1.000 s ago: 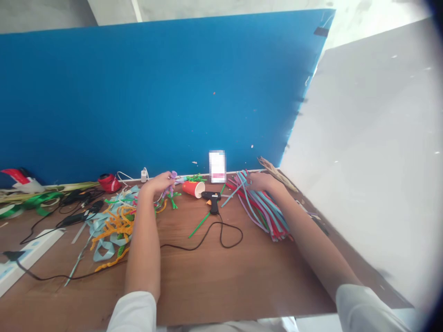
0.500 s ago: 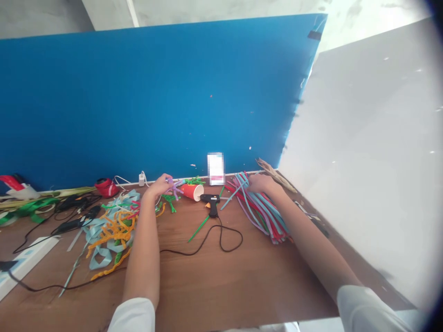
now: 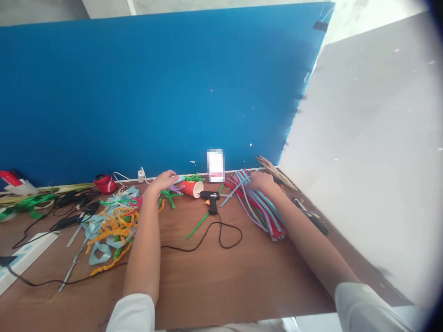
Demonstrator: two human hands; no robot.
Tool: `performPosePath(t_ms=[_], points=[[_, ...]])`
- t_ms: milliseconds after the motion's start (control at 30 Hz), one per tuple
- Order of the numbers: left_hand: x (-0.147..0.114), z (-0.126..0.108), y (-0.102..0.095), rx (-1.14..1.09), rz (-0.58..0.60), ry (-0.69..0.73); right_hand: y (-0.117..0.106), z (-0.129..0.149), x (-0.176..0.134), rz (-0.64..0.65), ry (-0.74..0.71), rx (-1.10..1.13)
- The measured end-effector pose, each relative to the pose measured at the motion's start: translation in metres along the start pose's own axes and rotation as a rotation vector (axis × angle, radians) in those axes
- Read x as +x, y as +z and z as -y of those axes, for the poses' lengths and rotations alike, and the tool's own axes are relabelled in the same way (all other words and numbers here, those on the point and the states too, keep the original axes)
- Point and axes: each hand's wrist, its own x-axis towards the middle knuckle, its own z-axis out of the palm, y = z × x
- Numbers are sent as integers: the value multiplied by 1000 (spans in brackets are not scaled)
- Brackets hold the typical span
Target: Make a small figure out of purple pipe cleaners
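Observation:
My left hand (image 3: 162, 180) is over the back of the table, fingers stretched out and apart from any firm hold. Beside it lie a purple pipe-cleaner piece (image 3: 177, 189), a twisted green pipe-cleaner piece (image 3: 169, 198) and a red paper cup (image 3: 188, 188) on its side. My right hand (image 3: 262, 181) is closed at the far end of a bundle of pipe cleaners (image 3: 265, 212) in light blue, purple and red; its fingertips are partly hidden. Between the hands rests a black glue gun (image 3: 212, 200), its cord curling toward the front.
A bright phone (image 3: 216, 165) leans against the blue partition (image 3: 155, 92). Ribbons and orange pipe cleaners (image 3: 119, 223) lie tangled at left, near a white power strip (image 3: 29, 260). Dry husks (image 3: 277, 171) and a dark cutter (image 3: 316, 222) lie at right.
My left hand has let go of the purple pipe-cleaner piece, which now lies by the cup. My right hand stays at the bundle. The view has tilted slightly.

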Motion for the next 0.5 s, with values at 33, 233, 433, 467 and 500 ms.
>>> performPosePath(t_ms=[33, 233, 433, 467, 500], points=[[-3, -7, -1, -1, -16, 31, 1, 0, 0, 6, 2, 2], [-24, -53, -10, -28, -210, 176, 1, 0, 1, 3, -13, 25], [-47, -109, 34, -78, -87, 442, 1, 2, 2, -31, -6, 42], [-51, -117, 49, -29, -14, 495, 1, 2, 2, -25, -8, 43], [-55, -123, 65, -7, 39, 530, 2, 3, 1, -16, -12, 44]])
